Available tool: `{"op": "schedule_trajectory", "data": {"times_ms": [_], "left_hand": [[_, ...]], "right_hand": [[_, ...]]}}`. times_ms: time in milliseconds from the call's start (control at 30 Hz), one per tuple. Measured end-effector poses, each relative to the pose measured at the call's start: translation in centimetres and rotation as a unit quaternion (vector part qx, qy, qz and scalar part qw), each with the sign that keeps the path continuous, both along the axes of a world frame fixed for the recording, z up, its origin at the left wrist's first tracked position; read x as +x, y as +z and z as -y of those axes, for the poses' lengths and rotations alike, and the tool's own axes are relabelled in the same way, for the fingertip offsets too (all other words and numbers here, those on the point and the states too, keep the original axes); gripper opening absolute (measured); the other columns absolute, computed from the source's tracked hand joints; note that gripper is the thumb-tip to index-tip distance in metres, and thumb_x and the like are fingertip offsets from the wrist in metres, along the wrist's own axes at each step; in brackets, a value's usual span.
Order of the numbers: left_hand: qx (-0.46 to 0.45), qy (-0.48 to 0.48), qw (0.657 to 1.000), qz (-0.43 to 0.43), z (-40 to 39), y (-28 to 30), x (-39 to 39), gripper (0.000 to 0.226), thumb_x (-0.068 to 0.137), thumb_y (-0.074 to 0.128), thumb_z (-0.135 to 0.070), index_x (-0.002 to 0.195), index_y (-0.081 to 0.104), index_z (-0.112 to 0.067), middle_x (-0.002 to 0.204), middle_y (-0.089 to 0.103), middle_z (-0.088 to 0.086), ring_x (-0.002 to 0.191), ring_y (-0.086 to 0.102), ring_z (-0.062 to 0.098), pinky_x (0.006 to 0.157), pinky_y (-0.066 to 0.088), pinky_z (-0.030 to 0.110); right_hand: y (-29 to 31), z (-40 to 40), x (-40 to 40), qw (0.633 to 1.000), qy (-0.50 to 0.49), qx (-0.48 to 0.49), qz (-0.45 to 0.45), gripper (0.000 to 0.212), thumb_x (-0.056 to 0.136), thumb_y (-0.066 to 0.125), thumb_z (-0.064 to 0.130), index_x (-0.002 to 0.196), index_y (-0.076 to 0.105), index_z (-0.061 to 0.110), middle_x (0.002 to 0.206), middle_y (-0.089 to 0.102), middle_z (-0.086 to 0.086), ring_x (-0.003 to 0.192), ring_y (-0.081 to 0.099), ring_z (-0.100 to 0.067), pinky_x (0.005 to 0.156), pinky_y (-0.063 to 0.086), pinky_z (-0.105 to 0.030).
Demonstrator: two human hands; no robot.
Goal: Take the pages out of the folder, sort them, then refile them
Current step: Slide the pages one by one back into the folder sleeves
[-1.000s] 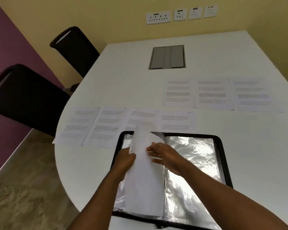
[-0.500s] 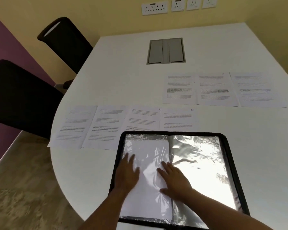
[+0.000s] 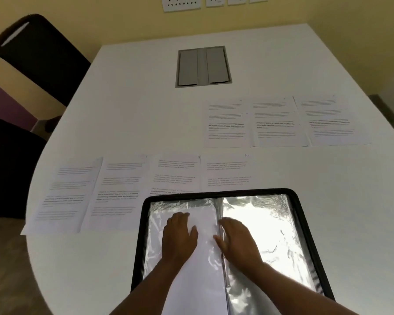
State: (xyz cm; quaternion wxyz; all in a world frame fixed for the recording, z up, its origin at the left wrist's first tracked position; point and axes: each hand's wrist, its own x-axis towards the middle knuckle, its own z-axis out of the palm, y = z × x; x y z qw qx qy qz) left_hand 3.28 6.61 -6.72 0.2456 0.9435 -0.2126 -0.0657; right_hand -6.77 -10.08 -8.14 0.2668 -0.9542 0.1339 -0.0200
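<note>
Refiling under way: left hand and right hand, fingers flat and gripping nothing, are pressing a sleeved page into the open folder; next, one of seven loose pages is probably awaiting pickup

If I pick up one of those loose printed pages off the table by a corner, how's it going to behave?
A page is probably floppy: it lies thin and flat on the table, so it would likely droop from a corner. It looks light, so it could slide on the smooth top when nudged. Edges overlap, so neighbours may shift too.
</note>
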Motion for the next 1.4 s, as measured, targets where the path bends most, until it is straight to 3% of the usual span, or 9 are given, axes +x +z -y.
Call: {"op": "schedule_trajectory", "data": {"times_ms": [167, 500, 700, 933, 1067, 1167, 1233, 1333, 1400], "left_hand": [[-0.121, 0.047, 0.991, -0.017, 7.3, 2.0, 6.1, 0.041, 0.085, 0.068, -0.013, 0.123, 0.056, -0.002, 0.12, 0.054, 0.012, 0.113, 0.053, 0.028, 0.096, 0.041, 0.028], [-0.082, 0.102, 0.988, -0.081, 19.8, 2.0, 19.4, 0.057, 0.089, 0.064, -0.033, 0.137, 0.044, -0.007, 0.139, 0.04, 0.012, 0.127, 0.042, 0.028, 0.1, 0.04, 0.033], [-0.018, 0.157, 0.979, -0.125, 24.1, 0.4, 25.6, 0.071, 0.085, 0.069, -0.04, 0.136, 0.04, -0.001, 0.137, 0.039, 0.019, 0.125, 0.04, 0.036, 0.099, 0.041, 0.042], [-0.002, 0.217, 0.956, -0.196, 27.6, 0.0, 29.3, 0.069, 0.077, 0.077, -0.034, 0.127, 0.043, -0.002, 0.131, 0.042, 0.018, 0.122, 0.044, 0.033, 0.099, 0.043, 0.038], [-0.083, 0.261, 0.933, -0.235, 26.7, -0.1, 30.2, 0.05, 0.078, 0.07, -0.027, 0.121, 0.053, -0.006, 0.123, 0.059, 0.011, 0.104, 0.06, 0.028, 0.075, 0.047, 0.029], [-0.132, 0.249, 0.93, -0.237, 25.1, 0.3, 30.1, 0.027, 0.085, 0.055, -0.01, 0.111, 0.061, -0.005, 0.113, 0.065, 0.009, 0.083, 0.057, 0.023, 0.068, 0.046, 0.026], [-0.172, 0.223, 0.927, -0.25, 24.1, 0.4, 30.0, 0.024, 0.089, 0.051, -0.006, 0.109, 0.064, -0.006, 0.113, 0.066, 0.008, 0.082, 0.057, 0.019, 0.067, 0.046, 0.025], [-0.269, 0.223, 0.878, -0.327, 22.5, 1.3, 29.5, 0.021, 0.094, 0.054, -0.007, 0.112, 0.063, -0.014, 0.113, 0.065, 0.005, 0.085, 0.061, 0.016, 0.062, 0.05, 0.025], [-0.308, 0.227, 0.848, -0.368, 21.2, 2.3, 28.9, 0.02, 0.096, 0.055, -0.009, 0.113, 0.061, -0.018, 0.11, 0.065, 0.002, 0.088, 0.063, 0.015, 0.061, 0.052, 0.026]], "right_hand": [[1.9, 6.6, 6.6, 0.991, -0.118, 0.045, 0.045, 0.045, 0.092, 0.053, 0.042, 0.125, 0.059, 0.012, 0.123, 0.063, -0.006, 0.114, 0.059, -0.025, 0.097, 0.046, -0.036], [1.2, 18.9, 20.7, 0.988, -0.122, 0.042, -0.083, 0.066, 0.101, 0.038, 0.047, 0.153, 0.023, 0.009, 0.161, 0.021, -0.009, 0.148, 0.018, -0.022, 0.12, 0.017, -0.037], [-0.7, 21.2, 25.6, 0.987, -0.128, 0.026, -0.091, 0.059, 0.101, 0.045, 0.039, 0.15, 0.029, 0.011, 0.161, 0.021, -0.006, 0.147, 0.02, -0.022, 0.116, 0.025, -0.04], [-2.8, 20.6, 27.8, 0.987, -0.156, -0.02, -0.025, 0.047, 0.098, 0.052, 0.031, 0.139, 0.048, 0.009, 0.151, 0.04, -0.008, 0.139, 0.035, -0.025, 0.111, 0.032, -0.038], [-2.8, 20.4, 28.6, 0.981, -0.19, -0.018, 0.026, 0.034, 0.09, 0.064, 0.029, 0.117, 0.062, 0.009, 0.124, 0.059, -0.008, 0.111, 0.052, -0.024, 0.094, 0.045, -0.036], [-2.6, 20.3, 29.0, 0.973, -0.232, 0.002, 0.001, 0.047, 0.087, 0.068, 0.033, 0.125, 0.056, 0.008, 0.137, 0.046, -0.012, 0.125, 0.042, -0.028, 0.102, 0.04, -0.038], [-2.1, 20.3, 29.0, 0.965, -0.26, 0.025, -0.025, 0.062, 0.084, 0.071, 0.037, 0.133, 0.047, 0.008, 0.142, 0.041, -0.014, 0.131, 0.037, -0.03, 0.104, 0.039, -0.041], [-0.7, 20.6, 28.7, 0.952, -0.294, 0.066, -0.047, 0.067, 0.084, 0.069, 0.04, 0.137, 0.042, 0.008, 0.135, 0.048, -0.013, 0.127, 0.042, -0.032, 0.101, 0.04, -0.044], [0.5, 21.0, 28.1, 0.933, -0.322, 0.152, -0.051, 0.069, 0.088, 0.064, 0.045, 0.14, 0.039, 0.008, 0.138, 0.05, -0.013, 0.128, 0.045, -0.032, 0.103, 0.041, -0.043]]}}
